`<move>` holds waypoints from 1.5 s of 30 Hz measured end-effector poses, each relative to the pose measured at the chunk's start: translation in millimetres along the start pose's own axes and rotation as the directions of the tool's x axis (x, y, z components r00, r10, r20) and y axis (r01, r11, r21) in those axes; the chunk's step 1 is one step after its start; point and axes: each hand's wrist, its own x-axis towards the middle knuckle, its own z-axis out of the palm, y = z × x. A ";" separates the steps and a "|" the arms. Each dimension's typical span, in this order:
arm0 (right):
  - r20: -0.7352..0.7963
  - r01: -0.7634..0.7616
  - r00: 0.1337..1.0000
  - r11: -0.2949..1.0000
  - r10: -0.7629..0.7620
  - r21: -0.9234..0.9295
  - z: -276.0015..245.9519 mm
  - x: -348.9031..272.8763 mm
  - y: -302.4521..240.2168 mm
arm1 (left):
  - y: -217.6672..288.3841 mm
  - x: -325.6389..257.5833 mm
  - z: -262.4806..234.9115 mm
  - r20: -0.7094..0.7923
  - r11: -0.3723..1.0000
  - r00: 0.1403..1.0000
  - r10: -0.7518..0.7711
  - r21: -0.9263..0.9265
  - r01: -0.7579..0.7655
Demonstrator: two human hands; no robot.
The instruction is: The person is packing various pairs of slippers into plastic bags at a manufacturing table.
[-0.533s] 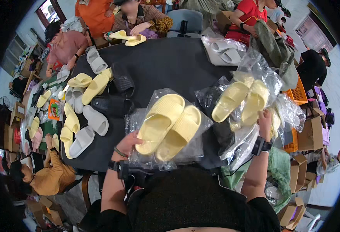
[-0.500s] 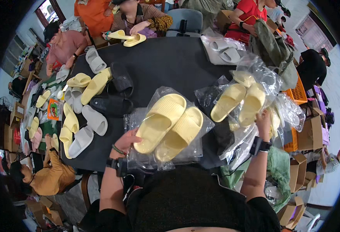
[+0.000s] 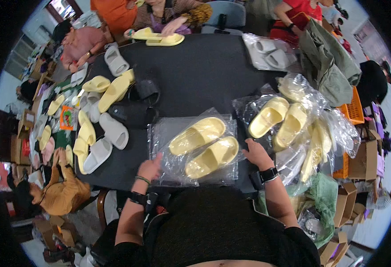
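Note:
A pair of pale yellow slide slippers (image 3: 204, 144) lies slantwise in a clear plastic bag (image 3: 168, 172) on the black table (image 3: 195, 78), right in front of me. At the bag's left edge is my left hand (image 3: 150, 170), a finger stretched out and nothing visibly held. My right hand (image 3: 256, 153) is just right of the bag, fingers apart and holding nothing I can see. Beyond it rests another bagged yellow pair (image 3: 277, 122), part of a pile of bagged slippers. The undersides of both my hands are hidden.
Loose grey, yellow and black slippers (image 3: 114, 130) crowd the table's left side. Bagged grey slippers (image 3: 272, 53) lie at the far right by a grey-green sack (image 3: 329, 66). An orange crate (image 3: 353, 107) and cartons stand right. A co-worker across handles yellow slippers (image 3: 164, 39).
The bagged yellow pair has gone from tilted up in my left hand to lying flatter on the table. My right hand has left the right-hand pile and moved left. The whole view has shifted slightly.

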 end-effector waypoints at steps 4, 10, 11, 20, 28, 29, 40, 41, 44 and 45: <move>0.121 -0.202 0.972 0.979 0.203 -0.014 17.7 8.1 -0.2 | -36.0 -4.7 55.4 0.351 0.908 0.933 -0.082 -0.359 0.215; 0.008 -0.135 0.991 0.988 0.135 0.080 43.6 9.1 31.4 | -28.7 -3.1 93.0 0.399 0.381 0.914 0.075 -0.858 0.344; -0.069 -0.055 0.996 0.994 0.061 0.091 43.9 8.3 32.1 | -36.9 7.9 96.2 0.379 0.248 0.915 0.140 -0.908 0.338; -0.085 0.106 0.992 0.971 -0.090 0.213 -20.2 -30.7 -57.8 | 77.3 -6.6 -3.4 -0.278 0.247 0.853 0.442 -0.877 -0.413; 0.288 0.116 0.948 0.989 -0.138 0.094 34.9 -64.7 -54.7 | 61.8 16.8 -14.6 -0.050 0.535 0.946 0.321 -0.815 -0.225; 0.411 0.084 0.907 0.996 -0.091 0.035 40.0 -65.5 -49.0 | 53.7 22.1 -11.9 -0.042 0.540 0.945 0.324 -0.812 -0.221; 0.295 0.172 0.950 0.963 -0.106 -0.207 29.2 12.3 -29.9 | 10.7 56.4 -21.5 -0.182 0.071 0.975 0.130 -0.979 -0.192; 0.370 0.171 0.926 0.952 -0.068 -0.253 33.9 15.6 -25.7 | 4.3 55.6 -19.8 -0.090 0.179 0.976 0.198 -0.976 -0.127; 0.373 0.184 0.925 0.937 -0.064 -0.296 48.7 21.3 -15.8 | -15.8 54.6 -7.1 0.164 0.461 0.898 0.408 -0.886 -0.048; 0.375 0.176 0.926 0.930 -0.046 -0.321 53.0 19.8 -13.0 | -8.9 53.9 -5.2 0.173 0.465 0.898 0.404 -0.884 -0.039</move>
